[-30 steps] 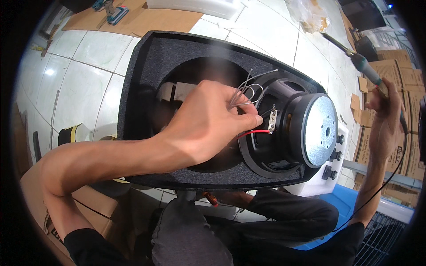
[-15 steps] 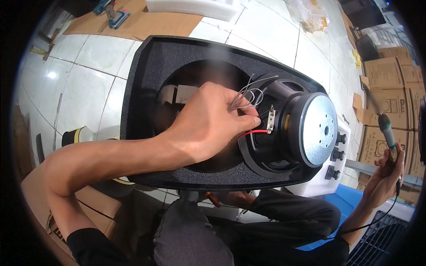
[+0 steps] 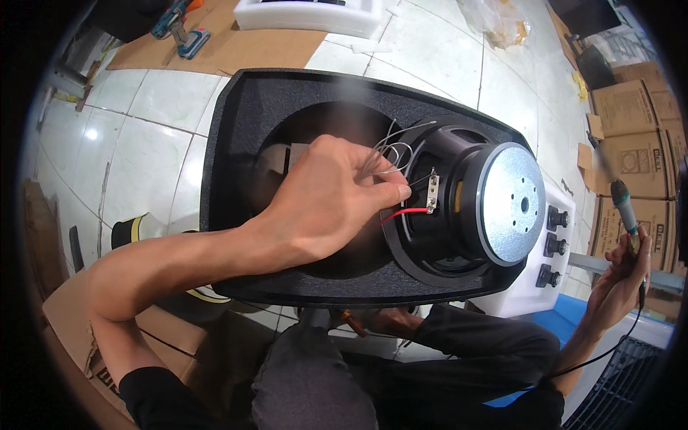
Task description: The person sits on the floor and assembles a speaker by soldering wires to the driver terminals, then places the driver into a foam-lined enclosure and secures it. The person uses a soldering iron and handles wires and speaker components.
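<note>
A speaker driver (image 3: 473,201) with a silver magnet plate rests magnet-up over the right part of a black speaker cabinet (image 3: 244,97). My left hand (image 3: 337,193) pinches a loose loop of thin silver solder wire (image 3: 393,152) close to the driver's terminal strip (image 3: 433,190). A red wire (image 3: 403,212) joins the strip's lower end; a thin dark strand reaches its upper end from my fingertips. Off to the right, my right hand (image 3: 629,269) grips a soldering iron (image 3: 623,204), its tip up and blurred, away from the driver.
Cartons (image 3: 634,172) are stacked at the right. White foam (image 3: 512,287) holding black round parts (image 3: 555,245) lies beside the cabinet. A cordless drill (image 3: 179,32) rests on cardboard (image 3: 251,51) at the far left. The iron's cord (image 3: 609,351) runs down past my right forearm.
The view has shifted slightly, so the whole scene sits a little lower. Both hands keep their holds, with the solder wire still by the terminal strip.
</note>
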